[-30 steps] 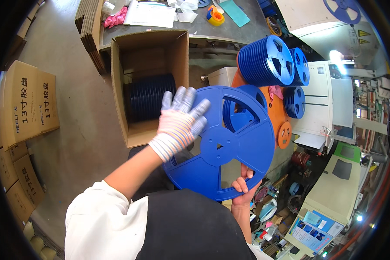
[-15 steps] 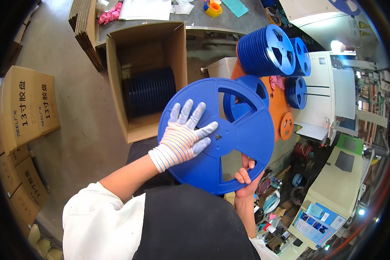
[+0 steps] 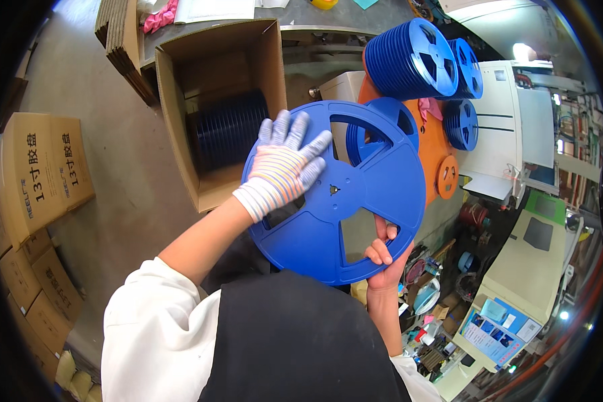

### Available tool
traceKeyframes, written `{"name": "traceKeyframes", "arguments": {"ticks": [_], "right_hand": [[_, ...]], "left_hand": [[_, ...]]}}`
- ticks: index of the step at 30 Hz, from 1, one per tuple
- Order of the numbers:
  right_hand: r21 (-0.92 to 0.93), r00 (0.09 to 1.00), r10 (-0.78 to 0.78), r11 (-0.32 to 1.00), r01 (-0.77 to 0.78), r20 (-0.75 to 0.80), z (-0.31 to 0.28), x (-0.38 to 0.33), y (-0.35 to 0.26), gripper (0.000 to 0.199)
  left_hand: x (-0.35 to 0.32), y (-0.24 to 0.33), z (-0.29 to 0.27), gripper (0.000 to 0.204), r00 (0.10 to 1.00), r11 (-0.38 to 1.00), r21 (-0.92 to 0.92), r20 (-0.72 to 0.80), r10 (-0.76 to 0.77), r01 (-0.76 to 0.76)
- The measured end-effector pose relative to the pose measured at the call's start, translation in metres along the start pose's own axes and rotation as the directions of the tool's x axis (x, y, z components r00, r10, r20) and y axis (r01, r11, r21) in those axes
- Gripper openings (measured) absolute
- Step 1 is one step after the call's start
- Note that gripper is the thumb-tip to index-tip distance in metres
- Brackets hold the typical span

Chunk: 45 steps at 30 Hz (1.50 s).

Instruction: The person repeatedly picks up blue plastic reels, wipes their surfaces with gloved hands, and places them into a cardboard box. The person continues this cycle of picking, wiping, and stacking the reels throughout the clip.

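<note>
Blue reel [image 3: 338, 208] held before a dark apron [image 3: 295, 335]. Right hand [image 3: 394, 266], bare, pinches its rim through the lower-right cutout. Left hand [image 3: 279, 171], in striped glove [image 3: 269, 184], fingers splayed over the face's upper left. Open carton [image 3: 224, 63] beyond, dark reels [image 3: 231, 130] stacked inside.

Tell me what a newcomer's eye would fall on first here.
Probably the large blue reel mid-view, held at its lower right by the bare right hand, with the gloved left hand spread on its upper left. Then the open carton beyond, to the left, dark reels inside.
</note>
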State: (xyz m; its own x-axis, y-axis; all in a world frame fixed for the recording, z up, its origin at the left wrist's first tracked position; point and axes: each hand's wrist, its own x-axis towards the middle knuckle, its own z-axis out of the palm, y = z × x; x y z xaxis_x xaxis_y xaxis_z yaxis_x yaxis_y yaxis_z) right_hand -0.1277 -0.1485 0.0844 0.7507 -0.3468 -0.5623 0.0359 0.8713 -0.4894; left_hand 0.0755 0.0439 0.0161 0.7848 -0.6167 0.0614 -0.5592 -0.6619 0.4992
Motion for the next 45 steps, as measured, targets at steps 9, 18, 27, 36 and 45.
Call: {"name": "traceKeyframes", "arguments": {"ticks": [9, 18, 27, 36, 45], "right_hand": [[0.071, 1.000, -0.019, 0.997, 0.019, -0.013, -0.005, 0.022, -0.010, 0.036], [0.146, 0.993, -0.097, 0.984, 0.105, -0.062, -0.010, 0.022, -0.022, 0.040], [0.227, 0.976, -0.121, 0.971, 0.078, 0.181, -0.001, 0.017, -0.021, 0.046], [0.055, 0.964, -0.205, 0.979, 0.198, 0.172, 0.010, 0.012, -0.019, 0.049], [-0.463, 0.969, -0.223, 0.852, 0.245, 0.102, 0.050, 0.001, 0.023, 0.075]], "left_hand": [[-0.051, 0.062, 0.033, 0.060, 0.849, 0.754, -0.418, -0.091, 0.520, -0.506], [-0.083, 0.032, 0.015, 0.056, 0.875, 0.819, -0.364, 0.025, 0.484, -0.443], [-0.036, -0.034, 0.025, 0.057, 0.964, 0.985, -0.092, -0.212, -0.159, 0.143], [-0.043, -0.008, -0.004, 0.049, 0.921, 0.977, -0.214, -0.381, -0.078, -0.006], [-0.038, 0.054, 0.009, 0.110, 0.956, 0.699, -0.654, 0.156, -0.249, 0.289]]}}
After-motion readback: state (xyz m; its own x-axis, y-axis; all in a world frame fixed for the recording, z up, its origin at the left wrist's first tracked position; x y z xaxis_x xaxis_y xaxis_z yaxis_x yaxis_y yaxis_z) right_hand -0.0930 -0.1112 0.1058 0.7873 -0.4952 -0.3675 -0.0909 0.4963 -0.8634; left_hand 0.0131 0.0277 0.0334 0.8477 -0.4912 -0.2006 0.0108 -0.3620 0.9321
